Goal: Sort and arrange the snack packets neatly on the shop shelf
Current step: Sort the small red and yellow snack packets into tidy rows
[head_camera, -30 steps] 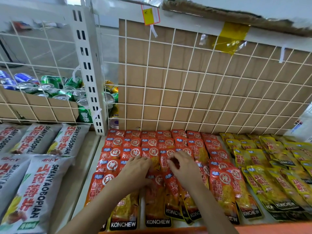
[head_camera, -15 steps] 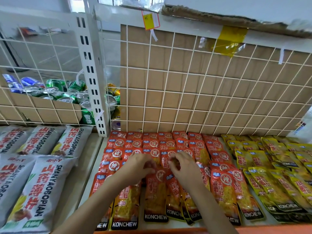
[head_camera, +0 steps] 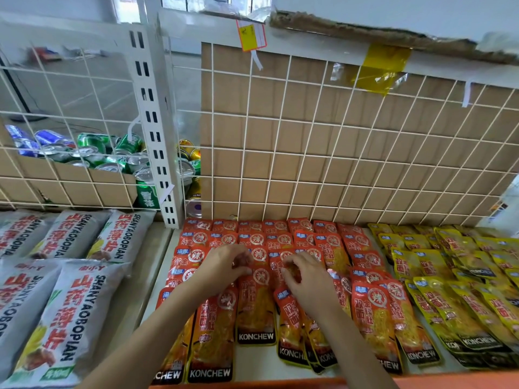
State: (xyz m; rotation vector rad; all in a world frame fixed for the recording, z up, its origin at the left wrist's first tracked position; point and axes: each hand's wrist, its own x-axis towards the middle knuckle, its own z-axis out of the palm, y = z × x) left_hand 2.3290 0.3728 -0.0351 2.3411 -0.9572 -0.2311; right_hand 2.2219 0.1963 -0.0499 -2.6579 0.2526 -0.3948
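Red KONCHEW snack packets (head_camera: 255, 310) lie in overlapping rows on the white shelf (head_camera: 252, 363). My left hand (head_camera: 223, 266) sits on the middle rows, and its curled fingertips pinch the top of a red packet. My right hand (head_camera: 307, 280) is close beside it, with its fingers curled on the top edge of a neighbouring red packet (head_camera: 289, 321). The front packets lie skewed and overlap unevenly. Yellow KONCHEW packets (head_camera: 449, 299) fill the right side of the same shelf.
Grey SHANYAOBOPIAN bags (head_camera: 70, 313) lie on the shelf section to the left. A white wire grid backed with cardboard (head_camera: 337, 153) closes the rear. Drink cans (head_camera: 118, 155) sit behind the grid at the left. An orange shelf edge (head_camera: 280, 384) runs along the front.
Both hands have moved a little farther back over the red packets and closer together, and the middle red packet has slid back with them.
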